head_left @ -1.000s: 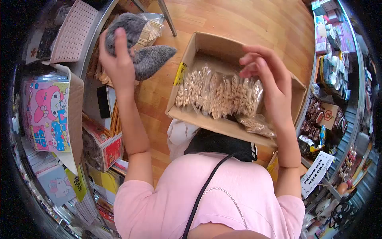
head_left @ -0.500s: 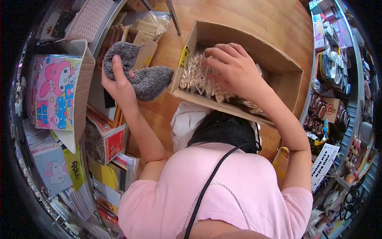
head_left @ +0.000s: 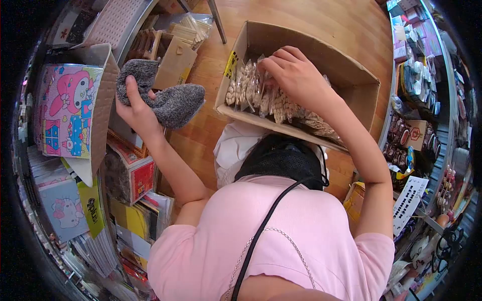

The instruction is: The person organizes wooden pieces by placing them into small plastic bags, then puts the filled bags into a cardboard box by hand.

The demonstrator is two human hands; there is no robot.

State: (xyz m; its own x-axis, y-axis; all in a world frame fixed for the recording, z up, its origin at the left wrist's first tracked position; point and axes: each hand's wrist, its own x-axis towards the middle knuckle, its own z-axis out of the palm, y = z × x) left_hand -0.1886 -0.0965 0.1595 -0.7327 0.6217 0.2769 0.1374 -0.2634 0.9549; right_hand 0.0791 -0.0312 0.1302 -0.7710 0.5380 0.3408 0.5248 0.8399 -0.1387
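My left hand point(head_left: 138, 108) is closed around a grey fuzzy cloth point(head_left: 178, 105), one end of which sticks out to the right. In front of me an open cardboard box point(head_left: 351, 67) holds several clear plastic packets of small pale wooden-looking pieces point(head_left: 258, 98), standing in a row along its near side. Over that row, inside the box, my right hand point(head_left: 291, 70) has its fingers curled down and pinched on the top of one clear packet. The fingertips are partly hidden.
Shelving with notebooks point(head_left: 65, 200) and a cartoon-print pack point(head_left: 70, 113) lines the left side. Wooden sticks point(head_left: 191, 30) in packets lie beyond, beside a metal leg point(head_left: 217, 22). On the right, a shelf point(head_left: 434, 100) carries many small packaged goods. A black bag point(head_left: 281, 158) rests against me.
My left hand has moved left and slightly down with the grey cloth. The right hand has shifted slightly up, and its fingers have drawn together at a packet's top.
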